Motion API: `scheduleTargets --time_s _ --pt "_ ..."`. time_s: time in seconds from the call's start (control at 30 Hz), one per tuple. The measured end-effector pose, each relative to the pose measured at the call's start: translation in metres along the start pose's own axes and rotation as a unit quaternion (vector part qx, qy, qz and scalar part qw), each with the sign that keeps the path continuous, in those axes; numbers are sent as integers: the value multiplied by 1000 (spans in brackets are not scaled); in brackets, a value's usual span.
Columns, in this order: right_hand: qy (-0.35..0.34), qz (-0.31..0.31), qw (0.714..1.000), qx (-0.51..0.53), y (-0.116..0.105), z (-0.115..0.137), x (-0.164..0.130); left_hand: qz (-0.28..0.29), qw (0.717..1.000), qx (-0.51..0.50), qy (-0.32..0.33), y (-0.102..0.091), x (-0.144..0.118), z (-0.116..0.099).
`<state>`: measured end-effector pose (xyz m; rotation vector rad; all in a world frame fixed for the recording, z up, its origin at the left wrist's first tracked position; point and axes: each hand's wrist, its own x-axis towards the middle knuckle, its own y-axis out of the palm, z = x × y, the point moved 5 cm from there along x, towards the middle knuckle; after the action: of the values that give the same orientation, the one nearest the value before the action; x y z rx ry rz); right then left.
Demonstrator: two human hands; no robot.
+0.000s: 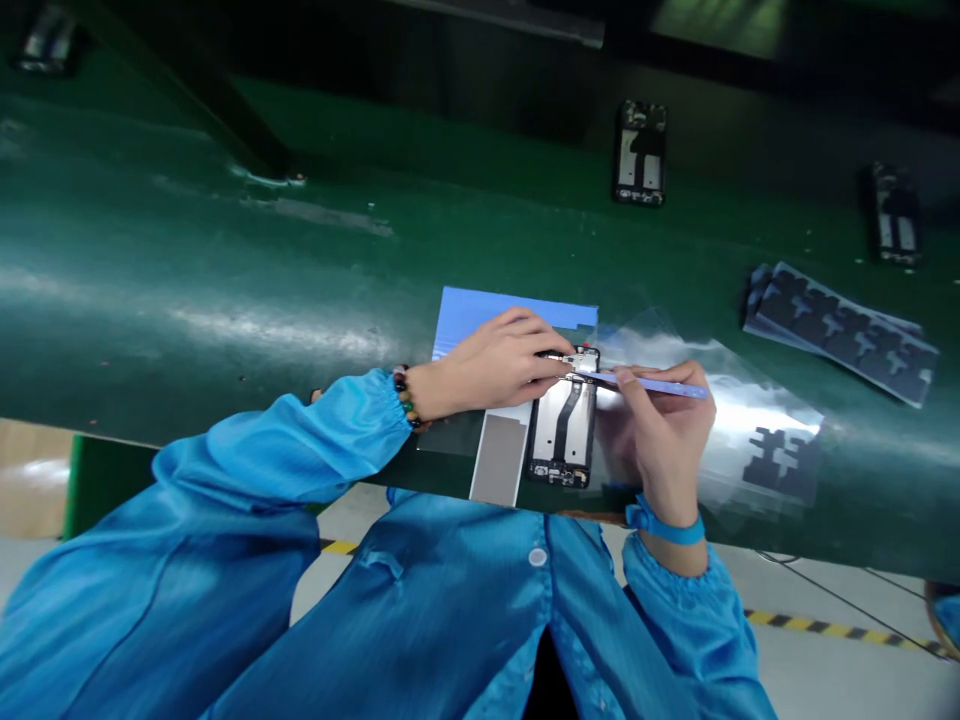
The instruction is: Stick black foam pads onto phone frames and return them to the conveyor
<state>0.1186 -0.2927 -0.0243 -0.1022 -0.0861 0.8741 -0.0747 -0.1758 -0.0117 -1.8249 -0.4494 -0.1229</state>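
Fingers (pixel 551 362) of the left hand (pixel 495 365) press down on the top end of the opened phone (pixel 562 430), pinning it; the right hand (pixel 660 430) grips a thin pale-blue tool (pixel 652 385) pen-fashion, its tip at the same top edge. It looks like a small part being seated or pried near the camera end, so the next move calls for a light, steady tip. Lying backless near the front edge of the green surface (pixel 225 280), the phone shows a dark frame, a ribbon cable down its middle
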Motion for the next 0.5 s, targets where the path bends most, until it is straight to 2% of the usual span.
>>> scheduleTargets --time_s 0.07,0.2,0.37,0.43,0.5 --pt "-2 -38 999 22 -13 1 3 -6 999 44 10 0 0 -5" --pt "-34 -147 987 47 -52 0 7 -5 996 85 20 5 0 -11" --pt "24 -176 975 135 -99 -12 -1 -35 998 47 22 7 -1 -5" --pt "22 -189 973 131 -124 -13 -3 -53 997 17 44 3 5 -7" --pt "0 -216 970 115 -148 -15 -2 -46 995 -17 85 0 16 -16"
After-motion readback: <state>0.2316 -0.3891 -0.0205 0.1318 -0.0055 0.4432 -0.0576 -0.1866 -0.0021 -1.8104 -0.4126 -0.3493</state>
